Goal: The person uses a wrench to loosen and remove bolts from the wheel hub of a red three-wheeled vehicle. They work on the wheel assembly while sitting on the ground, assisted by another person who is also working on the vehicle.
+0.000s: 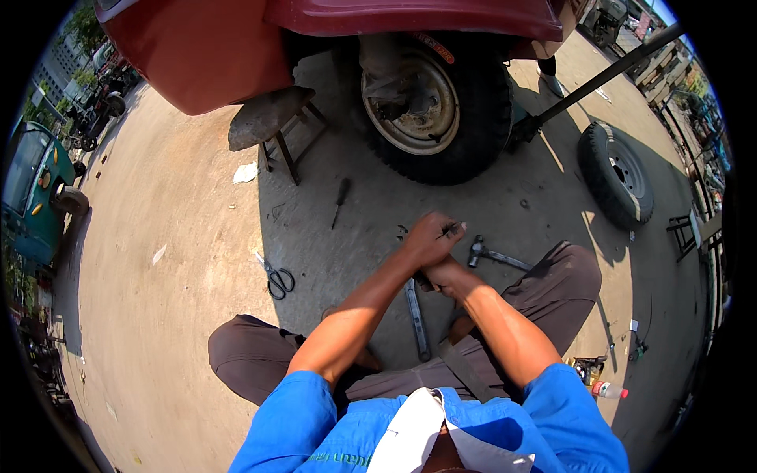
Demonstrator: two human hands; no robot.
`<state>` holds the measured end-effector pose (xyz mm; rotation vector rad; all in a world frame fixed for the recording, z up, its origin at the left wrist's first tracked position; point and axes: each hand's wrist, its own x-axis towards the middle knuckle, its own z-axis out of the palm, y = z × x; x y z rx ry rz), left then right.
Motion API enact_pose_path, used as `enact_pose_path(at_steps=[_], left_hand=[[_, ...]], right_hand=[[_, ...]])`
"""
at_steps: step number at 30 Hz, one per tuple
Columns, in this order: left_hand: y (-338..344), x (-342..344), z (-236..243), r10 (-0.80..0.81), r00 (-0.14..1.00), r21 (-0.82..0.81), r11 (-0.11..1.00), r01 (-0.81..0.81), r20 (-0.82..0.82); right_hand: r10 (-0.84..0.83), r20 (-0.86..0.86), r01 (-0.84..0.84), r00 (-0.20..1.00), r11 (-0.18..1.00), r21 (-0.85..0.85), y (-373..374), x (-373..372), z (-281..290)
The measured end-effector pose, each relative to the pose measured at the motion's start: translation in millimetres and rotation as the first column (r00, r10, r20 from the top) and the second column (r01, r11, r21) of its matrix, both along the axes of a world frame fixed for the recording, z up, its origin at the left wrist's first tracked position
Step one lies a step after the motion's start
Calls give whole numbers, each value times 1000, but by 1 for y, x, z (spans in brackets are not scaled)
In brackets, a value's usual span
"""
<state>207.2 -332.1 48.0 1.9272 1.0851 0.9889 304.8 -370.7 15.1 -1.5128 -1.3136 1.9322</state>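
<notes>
My left hand (430,239) is closed, with a small dark piece showing by its fingertips that I cannot make out. Just below it, my right hand (446,276) is also closed, beside something dark and mostly hidden. The forearms come together in front of my bent knees. Under the hands a long steel wrench (416,319) lies on the ground, partly covered by them. To the right rests a hammer (505,258), its head near my hands. On the left are black-handled scissors (278,281), and farther ahead a dark-handled screwdriver (341,201).
Ahead stands a red vehicle (205,59) with a mounted wheel (473,118). A low stool (272,118) is at its left. At the right are a loose tyre (615,173), a long dark pole (607,75) and a red-capped bottle (607,389). A person's foot (552,83) shows behind the vehicle.
</notes>
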Motion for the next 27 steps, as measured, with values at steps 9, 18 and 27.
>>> enact_pose_path(at_steps=[9,18,27], left_hand=[[1,1,16,28,996,-52,998,-24,86],[3,18,29,-54,983,8,999,53,174],[6,26,38,-110,918,-106,981,162,382]], right_hand=[[-265,-254,263,930,964,-43,-2,-10,27],[-438,-444,355,782,898,-261,0,4,38],[-713,-462,596,527,698,-397,6,18,44]])
